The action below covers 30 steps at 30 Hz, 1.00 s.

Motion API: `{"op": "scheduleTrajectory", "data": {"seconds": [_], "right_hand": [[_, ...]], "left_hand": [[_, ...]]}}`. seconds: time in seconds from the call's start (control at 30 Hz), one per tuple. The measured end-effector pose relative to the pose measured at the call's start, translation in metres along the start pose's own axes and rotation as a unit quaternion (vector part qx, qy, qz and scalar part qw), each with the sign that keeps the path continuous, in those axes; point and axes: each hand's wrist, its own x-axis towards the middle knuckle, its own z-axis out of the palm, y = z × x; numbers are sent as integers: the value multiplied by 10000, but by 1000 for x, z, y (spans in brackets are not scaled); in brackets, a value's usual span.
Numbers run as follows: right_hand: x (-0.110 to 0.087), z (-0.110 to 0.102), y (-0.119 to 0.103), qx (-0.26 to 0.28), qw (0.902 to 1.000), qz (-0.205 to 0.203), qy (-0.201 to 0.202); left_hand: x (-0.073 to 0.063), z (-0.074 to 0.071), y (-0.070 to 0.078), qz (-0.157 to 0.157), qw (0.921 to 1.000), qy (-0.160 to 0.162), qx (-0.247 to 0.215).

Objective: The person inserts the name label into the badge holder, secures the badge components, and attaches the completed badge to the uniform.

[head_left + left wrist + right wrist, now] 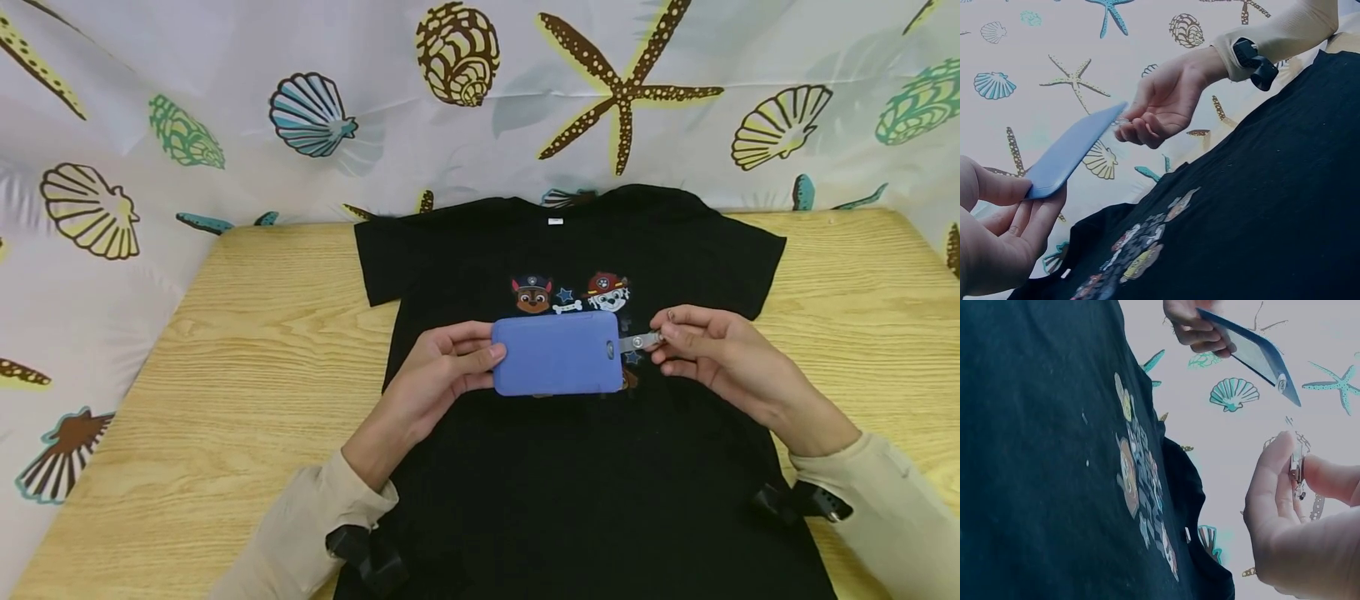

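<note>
- Blue badge holder [557, 353] held flat and level above chest print of black T-shirt [585, 467], clear of the fabric; seen edge-on in left wrist view [1072, 150] and right wrist view [1250, 353]
- Judged light and fairly stiff: stays straight while supported at the two ends only, no sag visible; smooth plastic face, likely a little slippery, not fragile
- Clear strap with metal clip [641, 341] coming off right end through a slot; judged floppy and small, the weak link if pulled hard
- Left hand [435, 379]: thumb on top, fingers curled beneath, pinching left short edge; same grip visible close up [1004, 219]
- Right hand [720, 354]: thumb and forefinger closed on the clip, other fingers loosely curled; clip visible between fingertips [1296, 469]
- Best hold judged at short edges or long sides of the holder, thumb over, fingers under; clip fit for fingertip pinch only
- T-shirt spread face up, collar away from person, soft and limp; cartoon dog print [570, 293] just behind the holder
- Wooden table [247, 350] beneath shirt; seashell curtain [315, 108] behind
- Beige sleeves and black wrist straps [367, 554] on both arms
</note>
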Motion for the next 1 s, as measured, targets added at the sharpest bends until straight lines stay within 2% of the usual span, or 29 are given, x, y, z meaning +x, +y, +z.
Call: {"op": "scheduleTrajectory", "data": {"seconds": [0.27, 0.67, 0.9, 1.0], "right_hand": [[1, 0, 2, 598, 9973, 27, -419], [-1, 7, 1, 923, 9940, 98, -586], [-4, 16, 2, 1105, 9916, -52, -670], [-6, 20, 3, 1116, 9907, -121, -776]], "left_hand": [[2, 0, -3, -53, 10000, -19, -82], [3, 0, -6, -118, 9994, -199, -250], [8, 0, -13, -662, 9961, -578, 75], [10, 1, -17, -709, 9949, -699, 159]]}}
